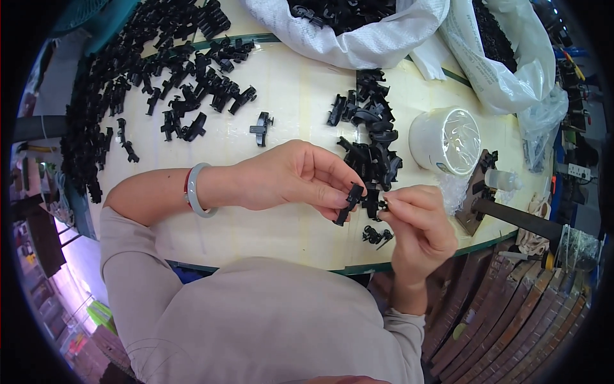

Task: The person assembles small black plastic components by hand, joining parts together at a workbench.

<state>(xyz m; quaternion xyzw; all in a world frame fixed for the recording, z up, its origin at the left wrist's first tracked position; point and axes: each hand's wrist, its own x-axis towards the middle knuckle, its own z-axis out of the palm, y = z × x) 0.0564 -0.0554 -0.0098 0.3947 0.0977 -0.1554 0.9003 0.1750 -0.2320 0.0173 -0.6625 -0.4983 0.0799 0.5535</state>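
A cream tabletop (256, 233) with a green edge spreads before the seated person. At its far side stands a white woven sack (358, 50), open and full of black parts; a second white bag (505, 86), also holding dark pieces, leans to its right. A broad heap of black parts (115, 83) covers the left side and thins out toward the middle. A narrower column of black parts (377, 121) runs down toward the hands, crowding the space just beyond them. To its right sits a white tub (425, 144) covered with clear film, and nearer the edge a dark lever (518, 219) juts out past the right hand (419, 221), with a small clear bottle (505, 180) beside it.

The left hand (281, 176) has its thumb and fingers clamped on a black clip (348, 205), held tilted above the table. Near it, the right thumb and forefinger are pinched on a tiny dark piece (383, 206), its shape unclear. Below lies a cluster of small black bits (371, 234).
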